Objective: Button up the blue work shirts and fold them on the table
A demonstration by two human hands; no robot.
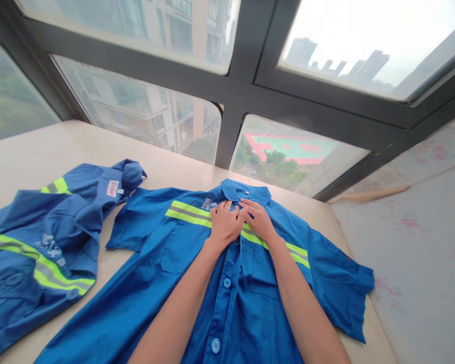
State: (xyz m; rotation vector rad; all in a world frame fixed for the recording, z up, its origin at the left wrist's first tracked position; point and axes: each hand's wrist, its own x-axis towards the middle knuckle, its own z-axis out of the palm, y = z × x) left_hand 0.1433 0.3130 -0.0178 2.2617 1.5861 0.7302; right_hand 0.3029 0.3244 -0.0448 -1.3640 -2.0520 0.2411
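A blue short-sleeved work shirt (207, 273) lies spread out front side up, its collar toward the window. A yellow-green and grey reflective band (191, 214) crosses its chest, with white lettering above it on the left. Close together on the front placket, just below the collar (246, 192), are my left hand (226, 221) and my right hand (257, 220). Both hands have their fingers bent and closed on the placket cloth, and a ring shows on the left one. Whatever lies under the fingertips is hidden. Light blue buttons (227, 283) run down the placket below my hands.
On the left lies a second, crumpled blue work shirt (72, 217) with similar bands, touching the first shirt's sleeve. Both rest on a pale sill-like surface (87, 144). Grey window frames (238, 101) rise behind, and a flower-patterned wall covering (413, 242) borders the right.
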